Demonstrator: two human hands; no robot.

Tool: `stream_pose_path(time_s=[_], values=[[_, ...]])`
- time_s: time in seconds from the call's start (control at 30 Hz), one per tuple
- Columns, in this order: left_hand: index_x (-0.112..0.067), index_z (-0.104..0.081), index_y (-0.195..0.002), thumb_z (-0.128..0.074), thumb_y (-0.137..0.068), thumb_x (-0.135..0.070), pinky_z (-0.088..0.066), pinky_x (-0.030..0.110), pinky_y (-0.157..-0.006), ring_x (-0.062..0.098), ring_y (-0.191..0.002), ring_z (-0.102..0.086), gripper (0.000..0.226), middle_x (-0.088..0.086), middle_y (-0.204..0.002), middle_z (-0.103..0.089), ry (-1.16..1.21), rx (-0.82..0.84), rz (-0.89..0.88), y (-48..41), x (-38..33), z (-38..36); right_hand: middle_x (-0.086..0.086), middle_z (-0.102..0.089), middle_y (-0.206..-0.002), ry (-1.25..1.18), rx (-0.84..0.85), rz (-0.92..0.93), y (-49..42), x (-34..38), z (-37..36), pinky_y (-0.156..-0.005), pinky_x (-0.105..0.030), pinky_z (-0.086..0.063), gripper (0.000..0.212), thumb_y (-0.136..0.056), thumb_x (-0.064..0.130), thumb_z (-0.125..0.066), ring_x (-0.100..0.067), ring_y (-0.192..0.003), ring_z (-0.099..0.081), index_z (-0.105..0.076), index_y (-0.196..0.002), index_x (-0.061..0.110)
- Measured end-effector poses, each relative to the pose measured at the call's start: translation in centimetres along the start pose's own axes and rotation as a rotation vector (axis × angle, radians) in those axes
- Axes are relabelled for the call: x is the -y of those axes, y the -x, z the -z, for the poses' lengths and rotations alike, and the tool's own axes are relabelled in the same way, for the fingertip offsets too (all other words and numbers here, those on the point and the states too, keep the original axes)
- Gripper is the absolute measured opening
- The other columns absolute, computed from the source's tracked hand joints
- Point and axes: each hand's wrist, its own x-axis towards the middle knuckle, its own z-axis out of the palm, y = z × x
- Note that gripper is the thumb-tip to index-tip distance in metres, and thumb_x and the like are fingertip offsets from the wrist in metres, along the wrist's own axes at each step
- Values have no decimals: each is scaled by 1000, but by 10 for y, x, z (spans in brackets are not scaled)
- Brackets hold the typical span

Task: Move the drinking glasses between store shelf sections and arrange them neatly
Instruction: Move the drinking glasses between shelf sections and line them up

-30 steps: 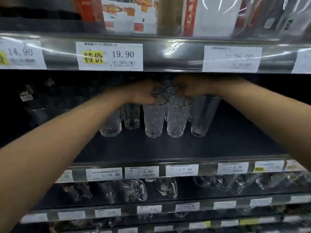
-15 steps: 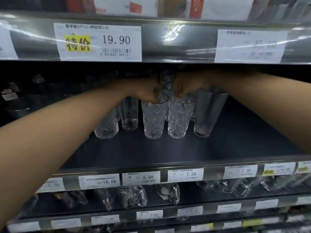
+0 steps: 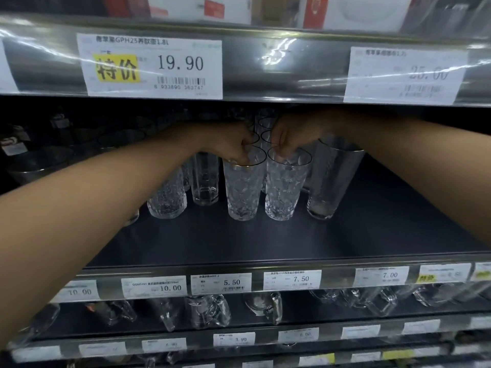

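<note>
Glass with a cut pattern: the left tumbler (image 3: pixel 244 192) and the right tumbler (image 3: pixel 285 192) stand upright, just beside each other, on the dark shelf (image 3: pixel 265 243). The left hand (image 3: pixel 229 143) curls its fingers over the left tumbler's rim, tips inside. The right hand (image 3: pixel 291 134) pinches the right tumbler's rim the same way. A tall plain glass (image 3: pixel 332 181) stands just right of them.

Two bare forearms (image 3: pixel 106 197), unadorned left hand (image 3: pixel 229 143), right hand (image 3: pixel 292 134)
</note>
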Motion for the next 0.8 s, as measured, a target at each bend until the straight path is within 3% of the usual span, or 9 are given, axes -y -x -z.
stream_pose_path(time_s=[0.17,0.47,0.53,0.63,0.8], values=[[-6,-64,-87,-69,-86,-16,-41,25,-58,12,-61,-49,11,-1,-68,-54,14,-16,-3,1,1,-1,-15,-73,-101,-22,-4,15,1,0,1,-83,-32,-49,17,-84,16,-73,-16,-85,-60,-73,-97,5],[-2,-65,-88,-69,-85,-13,-46,27,-63,15,-65,-52,13,2,-69,-54,54,-8,5,0,1,0,-6,-68,-96,21,-20,14,3,0,0,-87,-33,-49,16,-86,21,-74,-16,-88,-57,-70,-96,9],[-4,-63,-85,-69,-85,-12,-43,25,-60,13,-61,-50,10,0,-67,-52,50,-9,8,0,1,-1,0,-66,-88,21,-14,16,5,1,1,-82,-30,-47,9,-86,22,-74,-14,-85,-55,-68,-87,16],[-8,-61,-79,-69,-84,-11,-39,24,-56,13,-60,-48,11,0,-65,-52,44,-8,8,-1,2,0,8,-61,-78,25,2,25,5,2,2,-73,-24,-43,16,-86,22,-75,-9,-77,-53,-61,-77,24],[-13,-56,-74,-69,-85,-13,-38,24,-58,13,-62,-48,17,-1,-66,-51,31,10,22,-1,0,0,0,-62,-85,51,-16,37,6,3,2,-69,-23,-41,11,-87,22,-74,-12,-80,-53,-66,-90,14]])
